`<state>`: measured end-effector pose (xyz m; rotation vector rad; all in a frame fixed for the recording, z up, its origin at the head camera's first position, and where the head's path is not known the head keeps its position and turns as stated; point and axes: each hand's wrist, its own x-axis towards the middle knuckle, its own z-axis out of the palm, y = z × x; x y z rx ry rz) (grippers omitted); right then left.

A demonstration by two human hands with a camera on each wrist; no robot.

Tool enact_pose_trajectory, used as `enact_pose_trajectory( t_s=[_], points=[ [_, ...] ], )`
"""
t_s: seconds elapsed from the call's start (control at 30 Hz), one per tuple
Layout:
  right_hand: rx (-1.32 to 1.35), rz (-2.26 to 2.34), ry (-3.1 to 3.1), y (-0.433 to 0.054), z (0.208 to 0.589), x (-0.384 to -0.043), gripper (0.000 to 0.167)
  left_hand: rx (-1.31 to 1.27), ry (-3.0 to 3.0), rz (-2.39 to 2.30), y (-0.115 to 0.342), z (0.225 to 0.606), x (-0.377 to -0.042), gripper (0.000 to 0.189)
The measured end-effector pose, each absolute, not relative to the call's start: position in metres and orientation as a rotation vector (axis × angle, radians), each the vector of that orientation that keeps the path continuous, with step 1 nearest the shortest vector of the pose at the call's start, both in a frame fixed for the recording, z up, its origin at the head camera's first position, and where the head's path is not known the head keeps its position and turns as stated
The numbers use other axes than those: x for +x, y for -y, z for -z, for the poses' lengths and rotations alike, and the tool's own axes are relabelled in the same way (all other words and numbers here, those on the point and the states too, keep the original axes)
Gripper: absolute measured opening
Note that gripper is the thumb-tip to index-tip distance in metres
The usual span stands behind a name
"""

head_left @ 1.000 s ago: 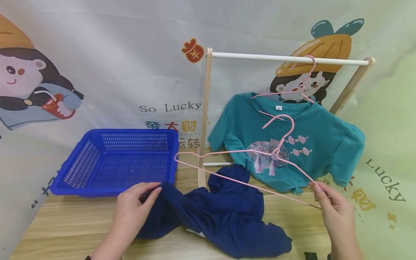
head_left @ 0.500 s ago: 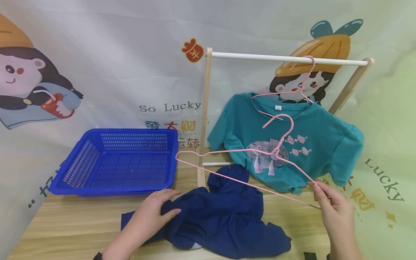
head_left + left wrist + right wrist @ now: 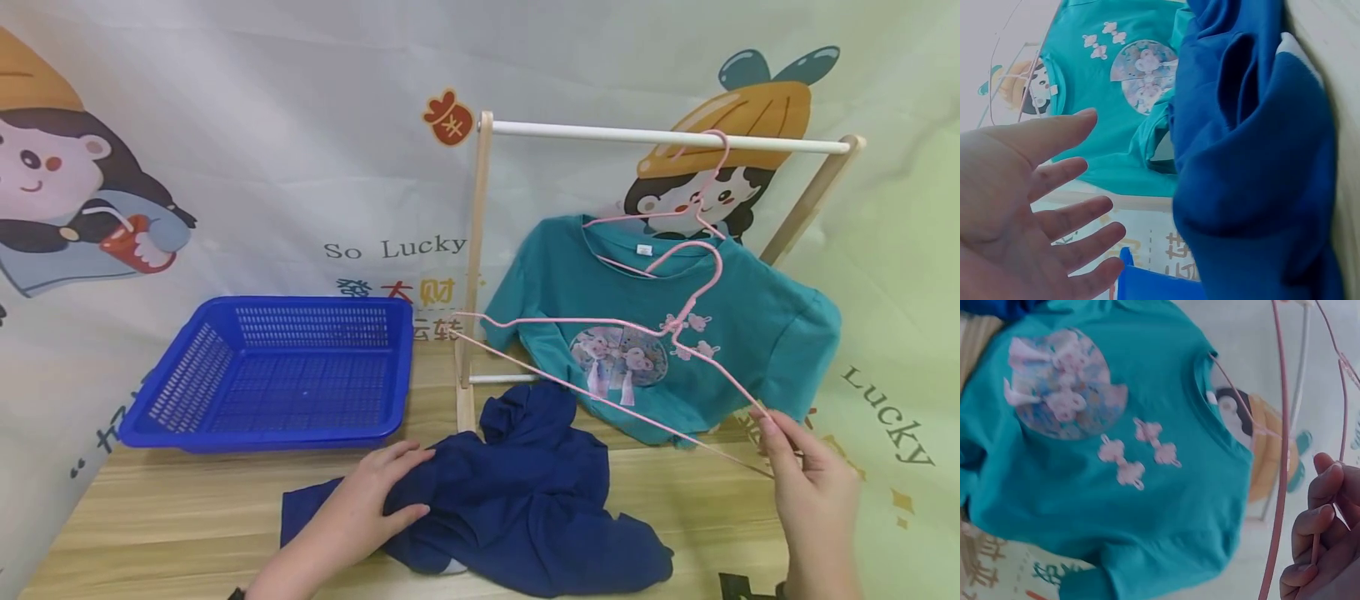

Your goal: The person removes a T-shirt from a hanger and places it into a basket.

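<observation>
My right hand point(image 3: 813, 479) grips the lower right corner of a pink clothes hanger point(image 3: 570, 320), which is raised in front of the rack. In the right wrist view, fingers point(image 3: 1313, 528) curl round the thin hanger wire. My left hand point(image 3: 375, 492) is over the left part of a crumpled navy blue garment point(image 3: 540, 500) on the table. Spread, straight fingers point(image 3: 1079, 219) show beside the blue cloth in the left wrist view, with nothing between them. Behind the raised hanger, a teal T-shirt point(image 3: 735, 317) with a round print hangs on another pink hanger point(image 3: 723, 158).
A wooden rack with a white rail point(image 3: 585, 131) stands at the back right, one post point(image 3: 476, 250) close behind the navy garment. To the left sits a blue plastic basket point(image 3: 300, 392) on the wood-grain table point(image 3: 150, 517). A printed cloth point(image 3: 300, 125) forms the backdrop.
My left hand has let go of the navy cloth's lifted edge, which dropped to the table, and moved right over the garment. The right hand has shifted the pink hanger right and slightly up.
</observation>
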<state>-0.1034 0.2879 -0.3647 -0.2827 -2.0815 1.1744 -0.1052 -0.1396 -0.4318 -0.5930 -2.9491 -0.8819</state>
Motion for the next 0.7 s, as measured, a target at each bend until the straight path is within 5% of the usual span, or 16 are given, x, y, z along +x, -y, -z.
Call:
enact_pose_trajectory(
  t_s=[0.47, 0.7],
  points=[
    [-0.504, -0.973, 2.082, -0.311, 0.326, -0.102, 0.028, -0.703, 3.106, 0.819, 0.141, 0.447, -0.106, 0.069],
    [-0.292, -0.641, 2.119, -0.298, 0.307, -0.118, 0.029, -0.69, 3.208, 0.872, 0.136, 0.459, -0.109, 0.072]
  ],
)
